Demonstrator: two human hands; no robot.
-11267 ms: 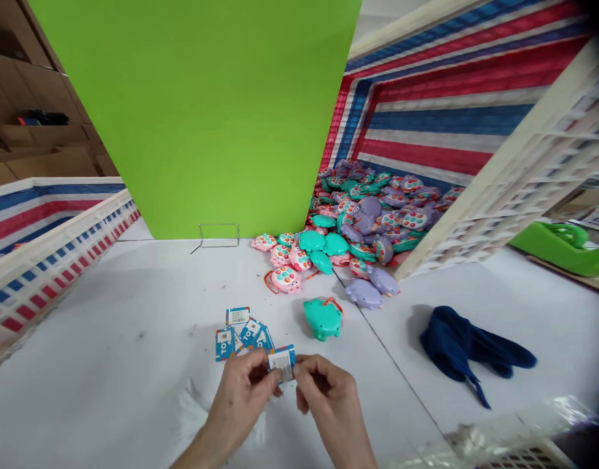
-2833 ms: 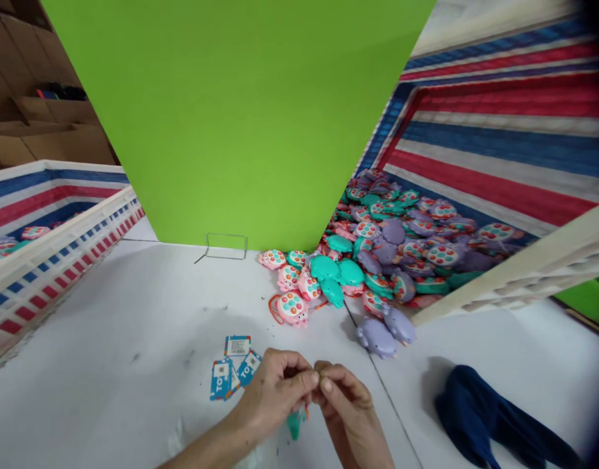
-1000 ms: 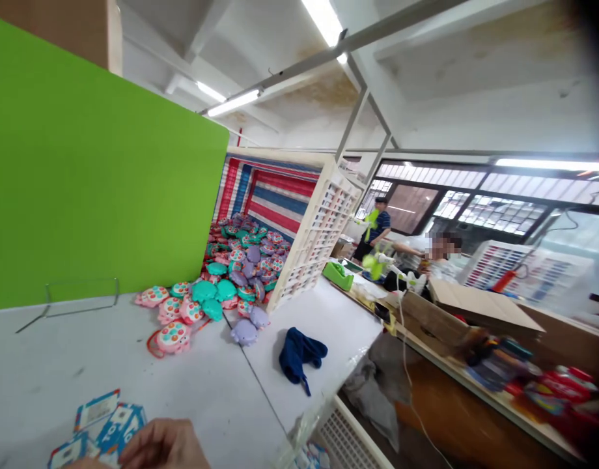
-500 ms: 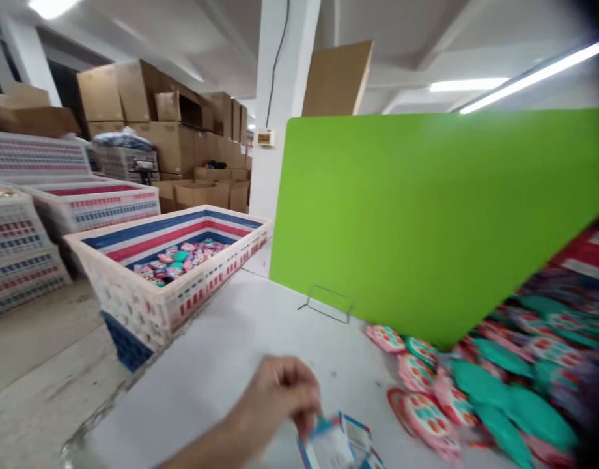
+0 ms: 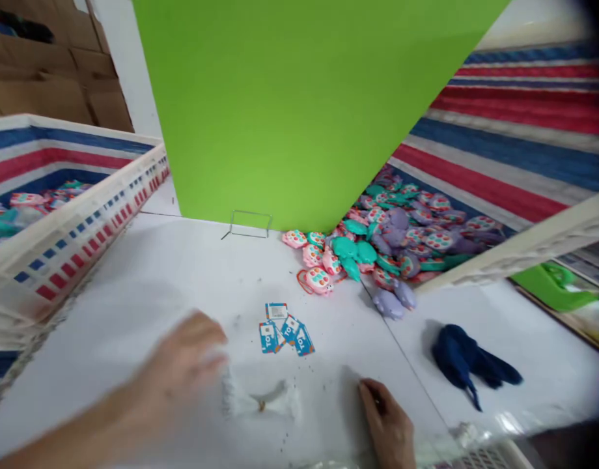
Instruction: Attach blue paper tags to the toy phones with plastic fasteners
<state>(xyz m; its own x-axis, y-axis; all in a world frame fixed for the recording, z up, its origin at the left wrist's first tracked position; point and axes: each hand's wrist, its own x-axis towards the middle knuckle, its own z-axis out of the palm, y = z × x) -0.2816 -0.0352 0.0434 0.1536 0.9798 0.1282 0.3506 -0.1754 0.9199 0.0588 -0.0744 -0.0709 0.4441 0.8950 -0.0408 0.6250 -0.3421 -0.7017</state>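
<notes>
My left hand [image 5: 185,365] is smeared by motion above the white tabletop, to the left of the cards; its fingers are too blurred to show a grip. My right hand [image 5: 390,423] rests low on the table with thumb and fingers curled together; whatever is between them, if anything, is hidden. Several small blue and white printed cards [image 5: 284,329] lie loosely overlapped between the hands and farther back. Nearer me sits a bundle of thin white strands [image 5: 263,400], bound at its middle with a brownish band.
Small pink, teal and purple animal-shaped toys [image 5: 348,251] spill from a striped-lined crate [image 5: 499,244] at right. A second toy crate [image 5: 84,228] stands left. Behind are a green board [image 5: 280,111] and a wire stand [image 5: 250,225]. Dark blue cloth [image 5: 470,361] lies right.
The view has swung down and to the right. My left hand, earlier at the cards with fingers on one, has moved away from them to the left. My right hand has come into view.
</notes>
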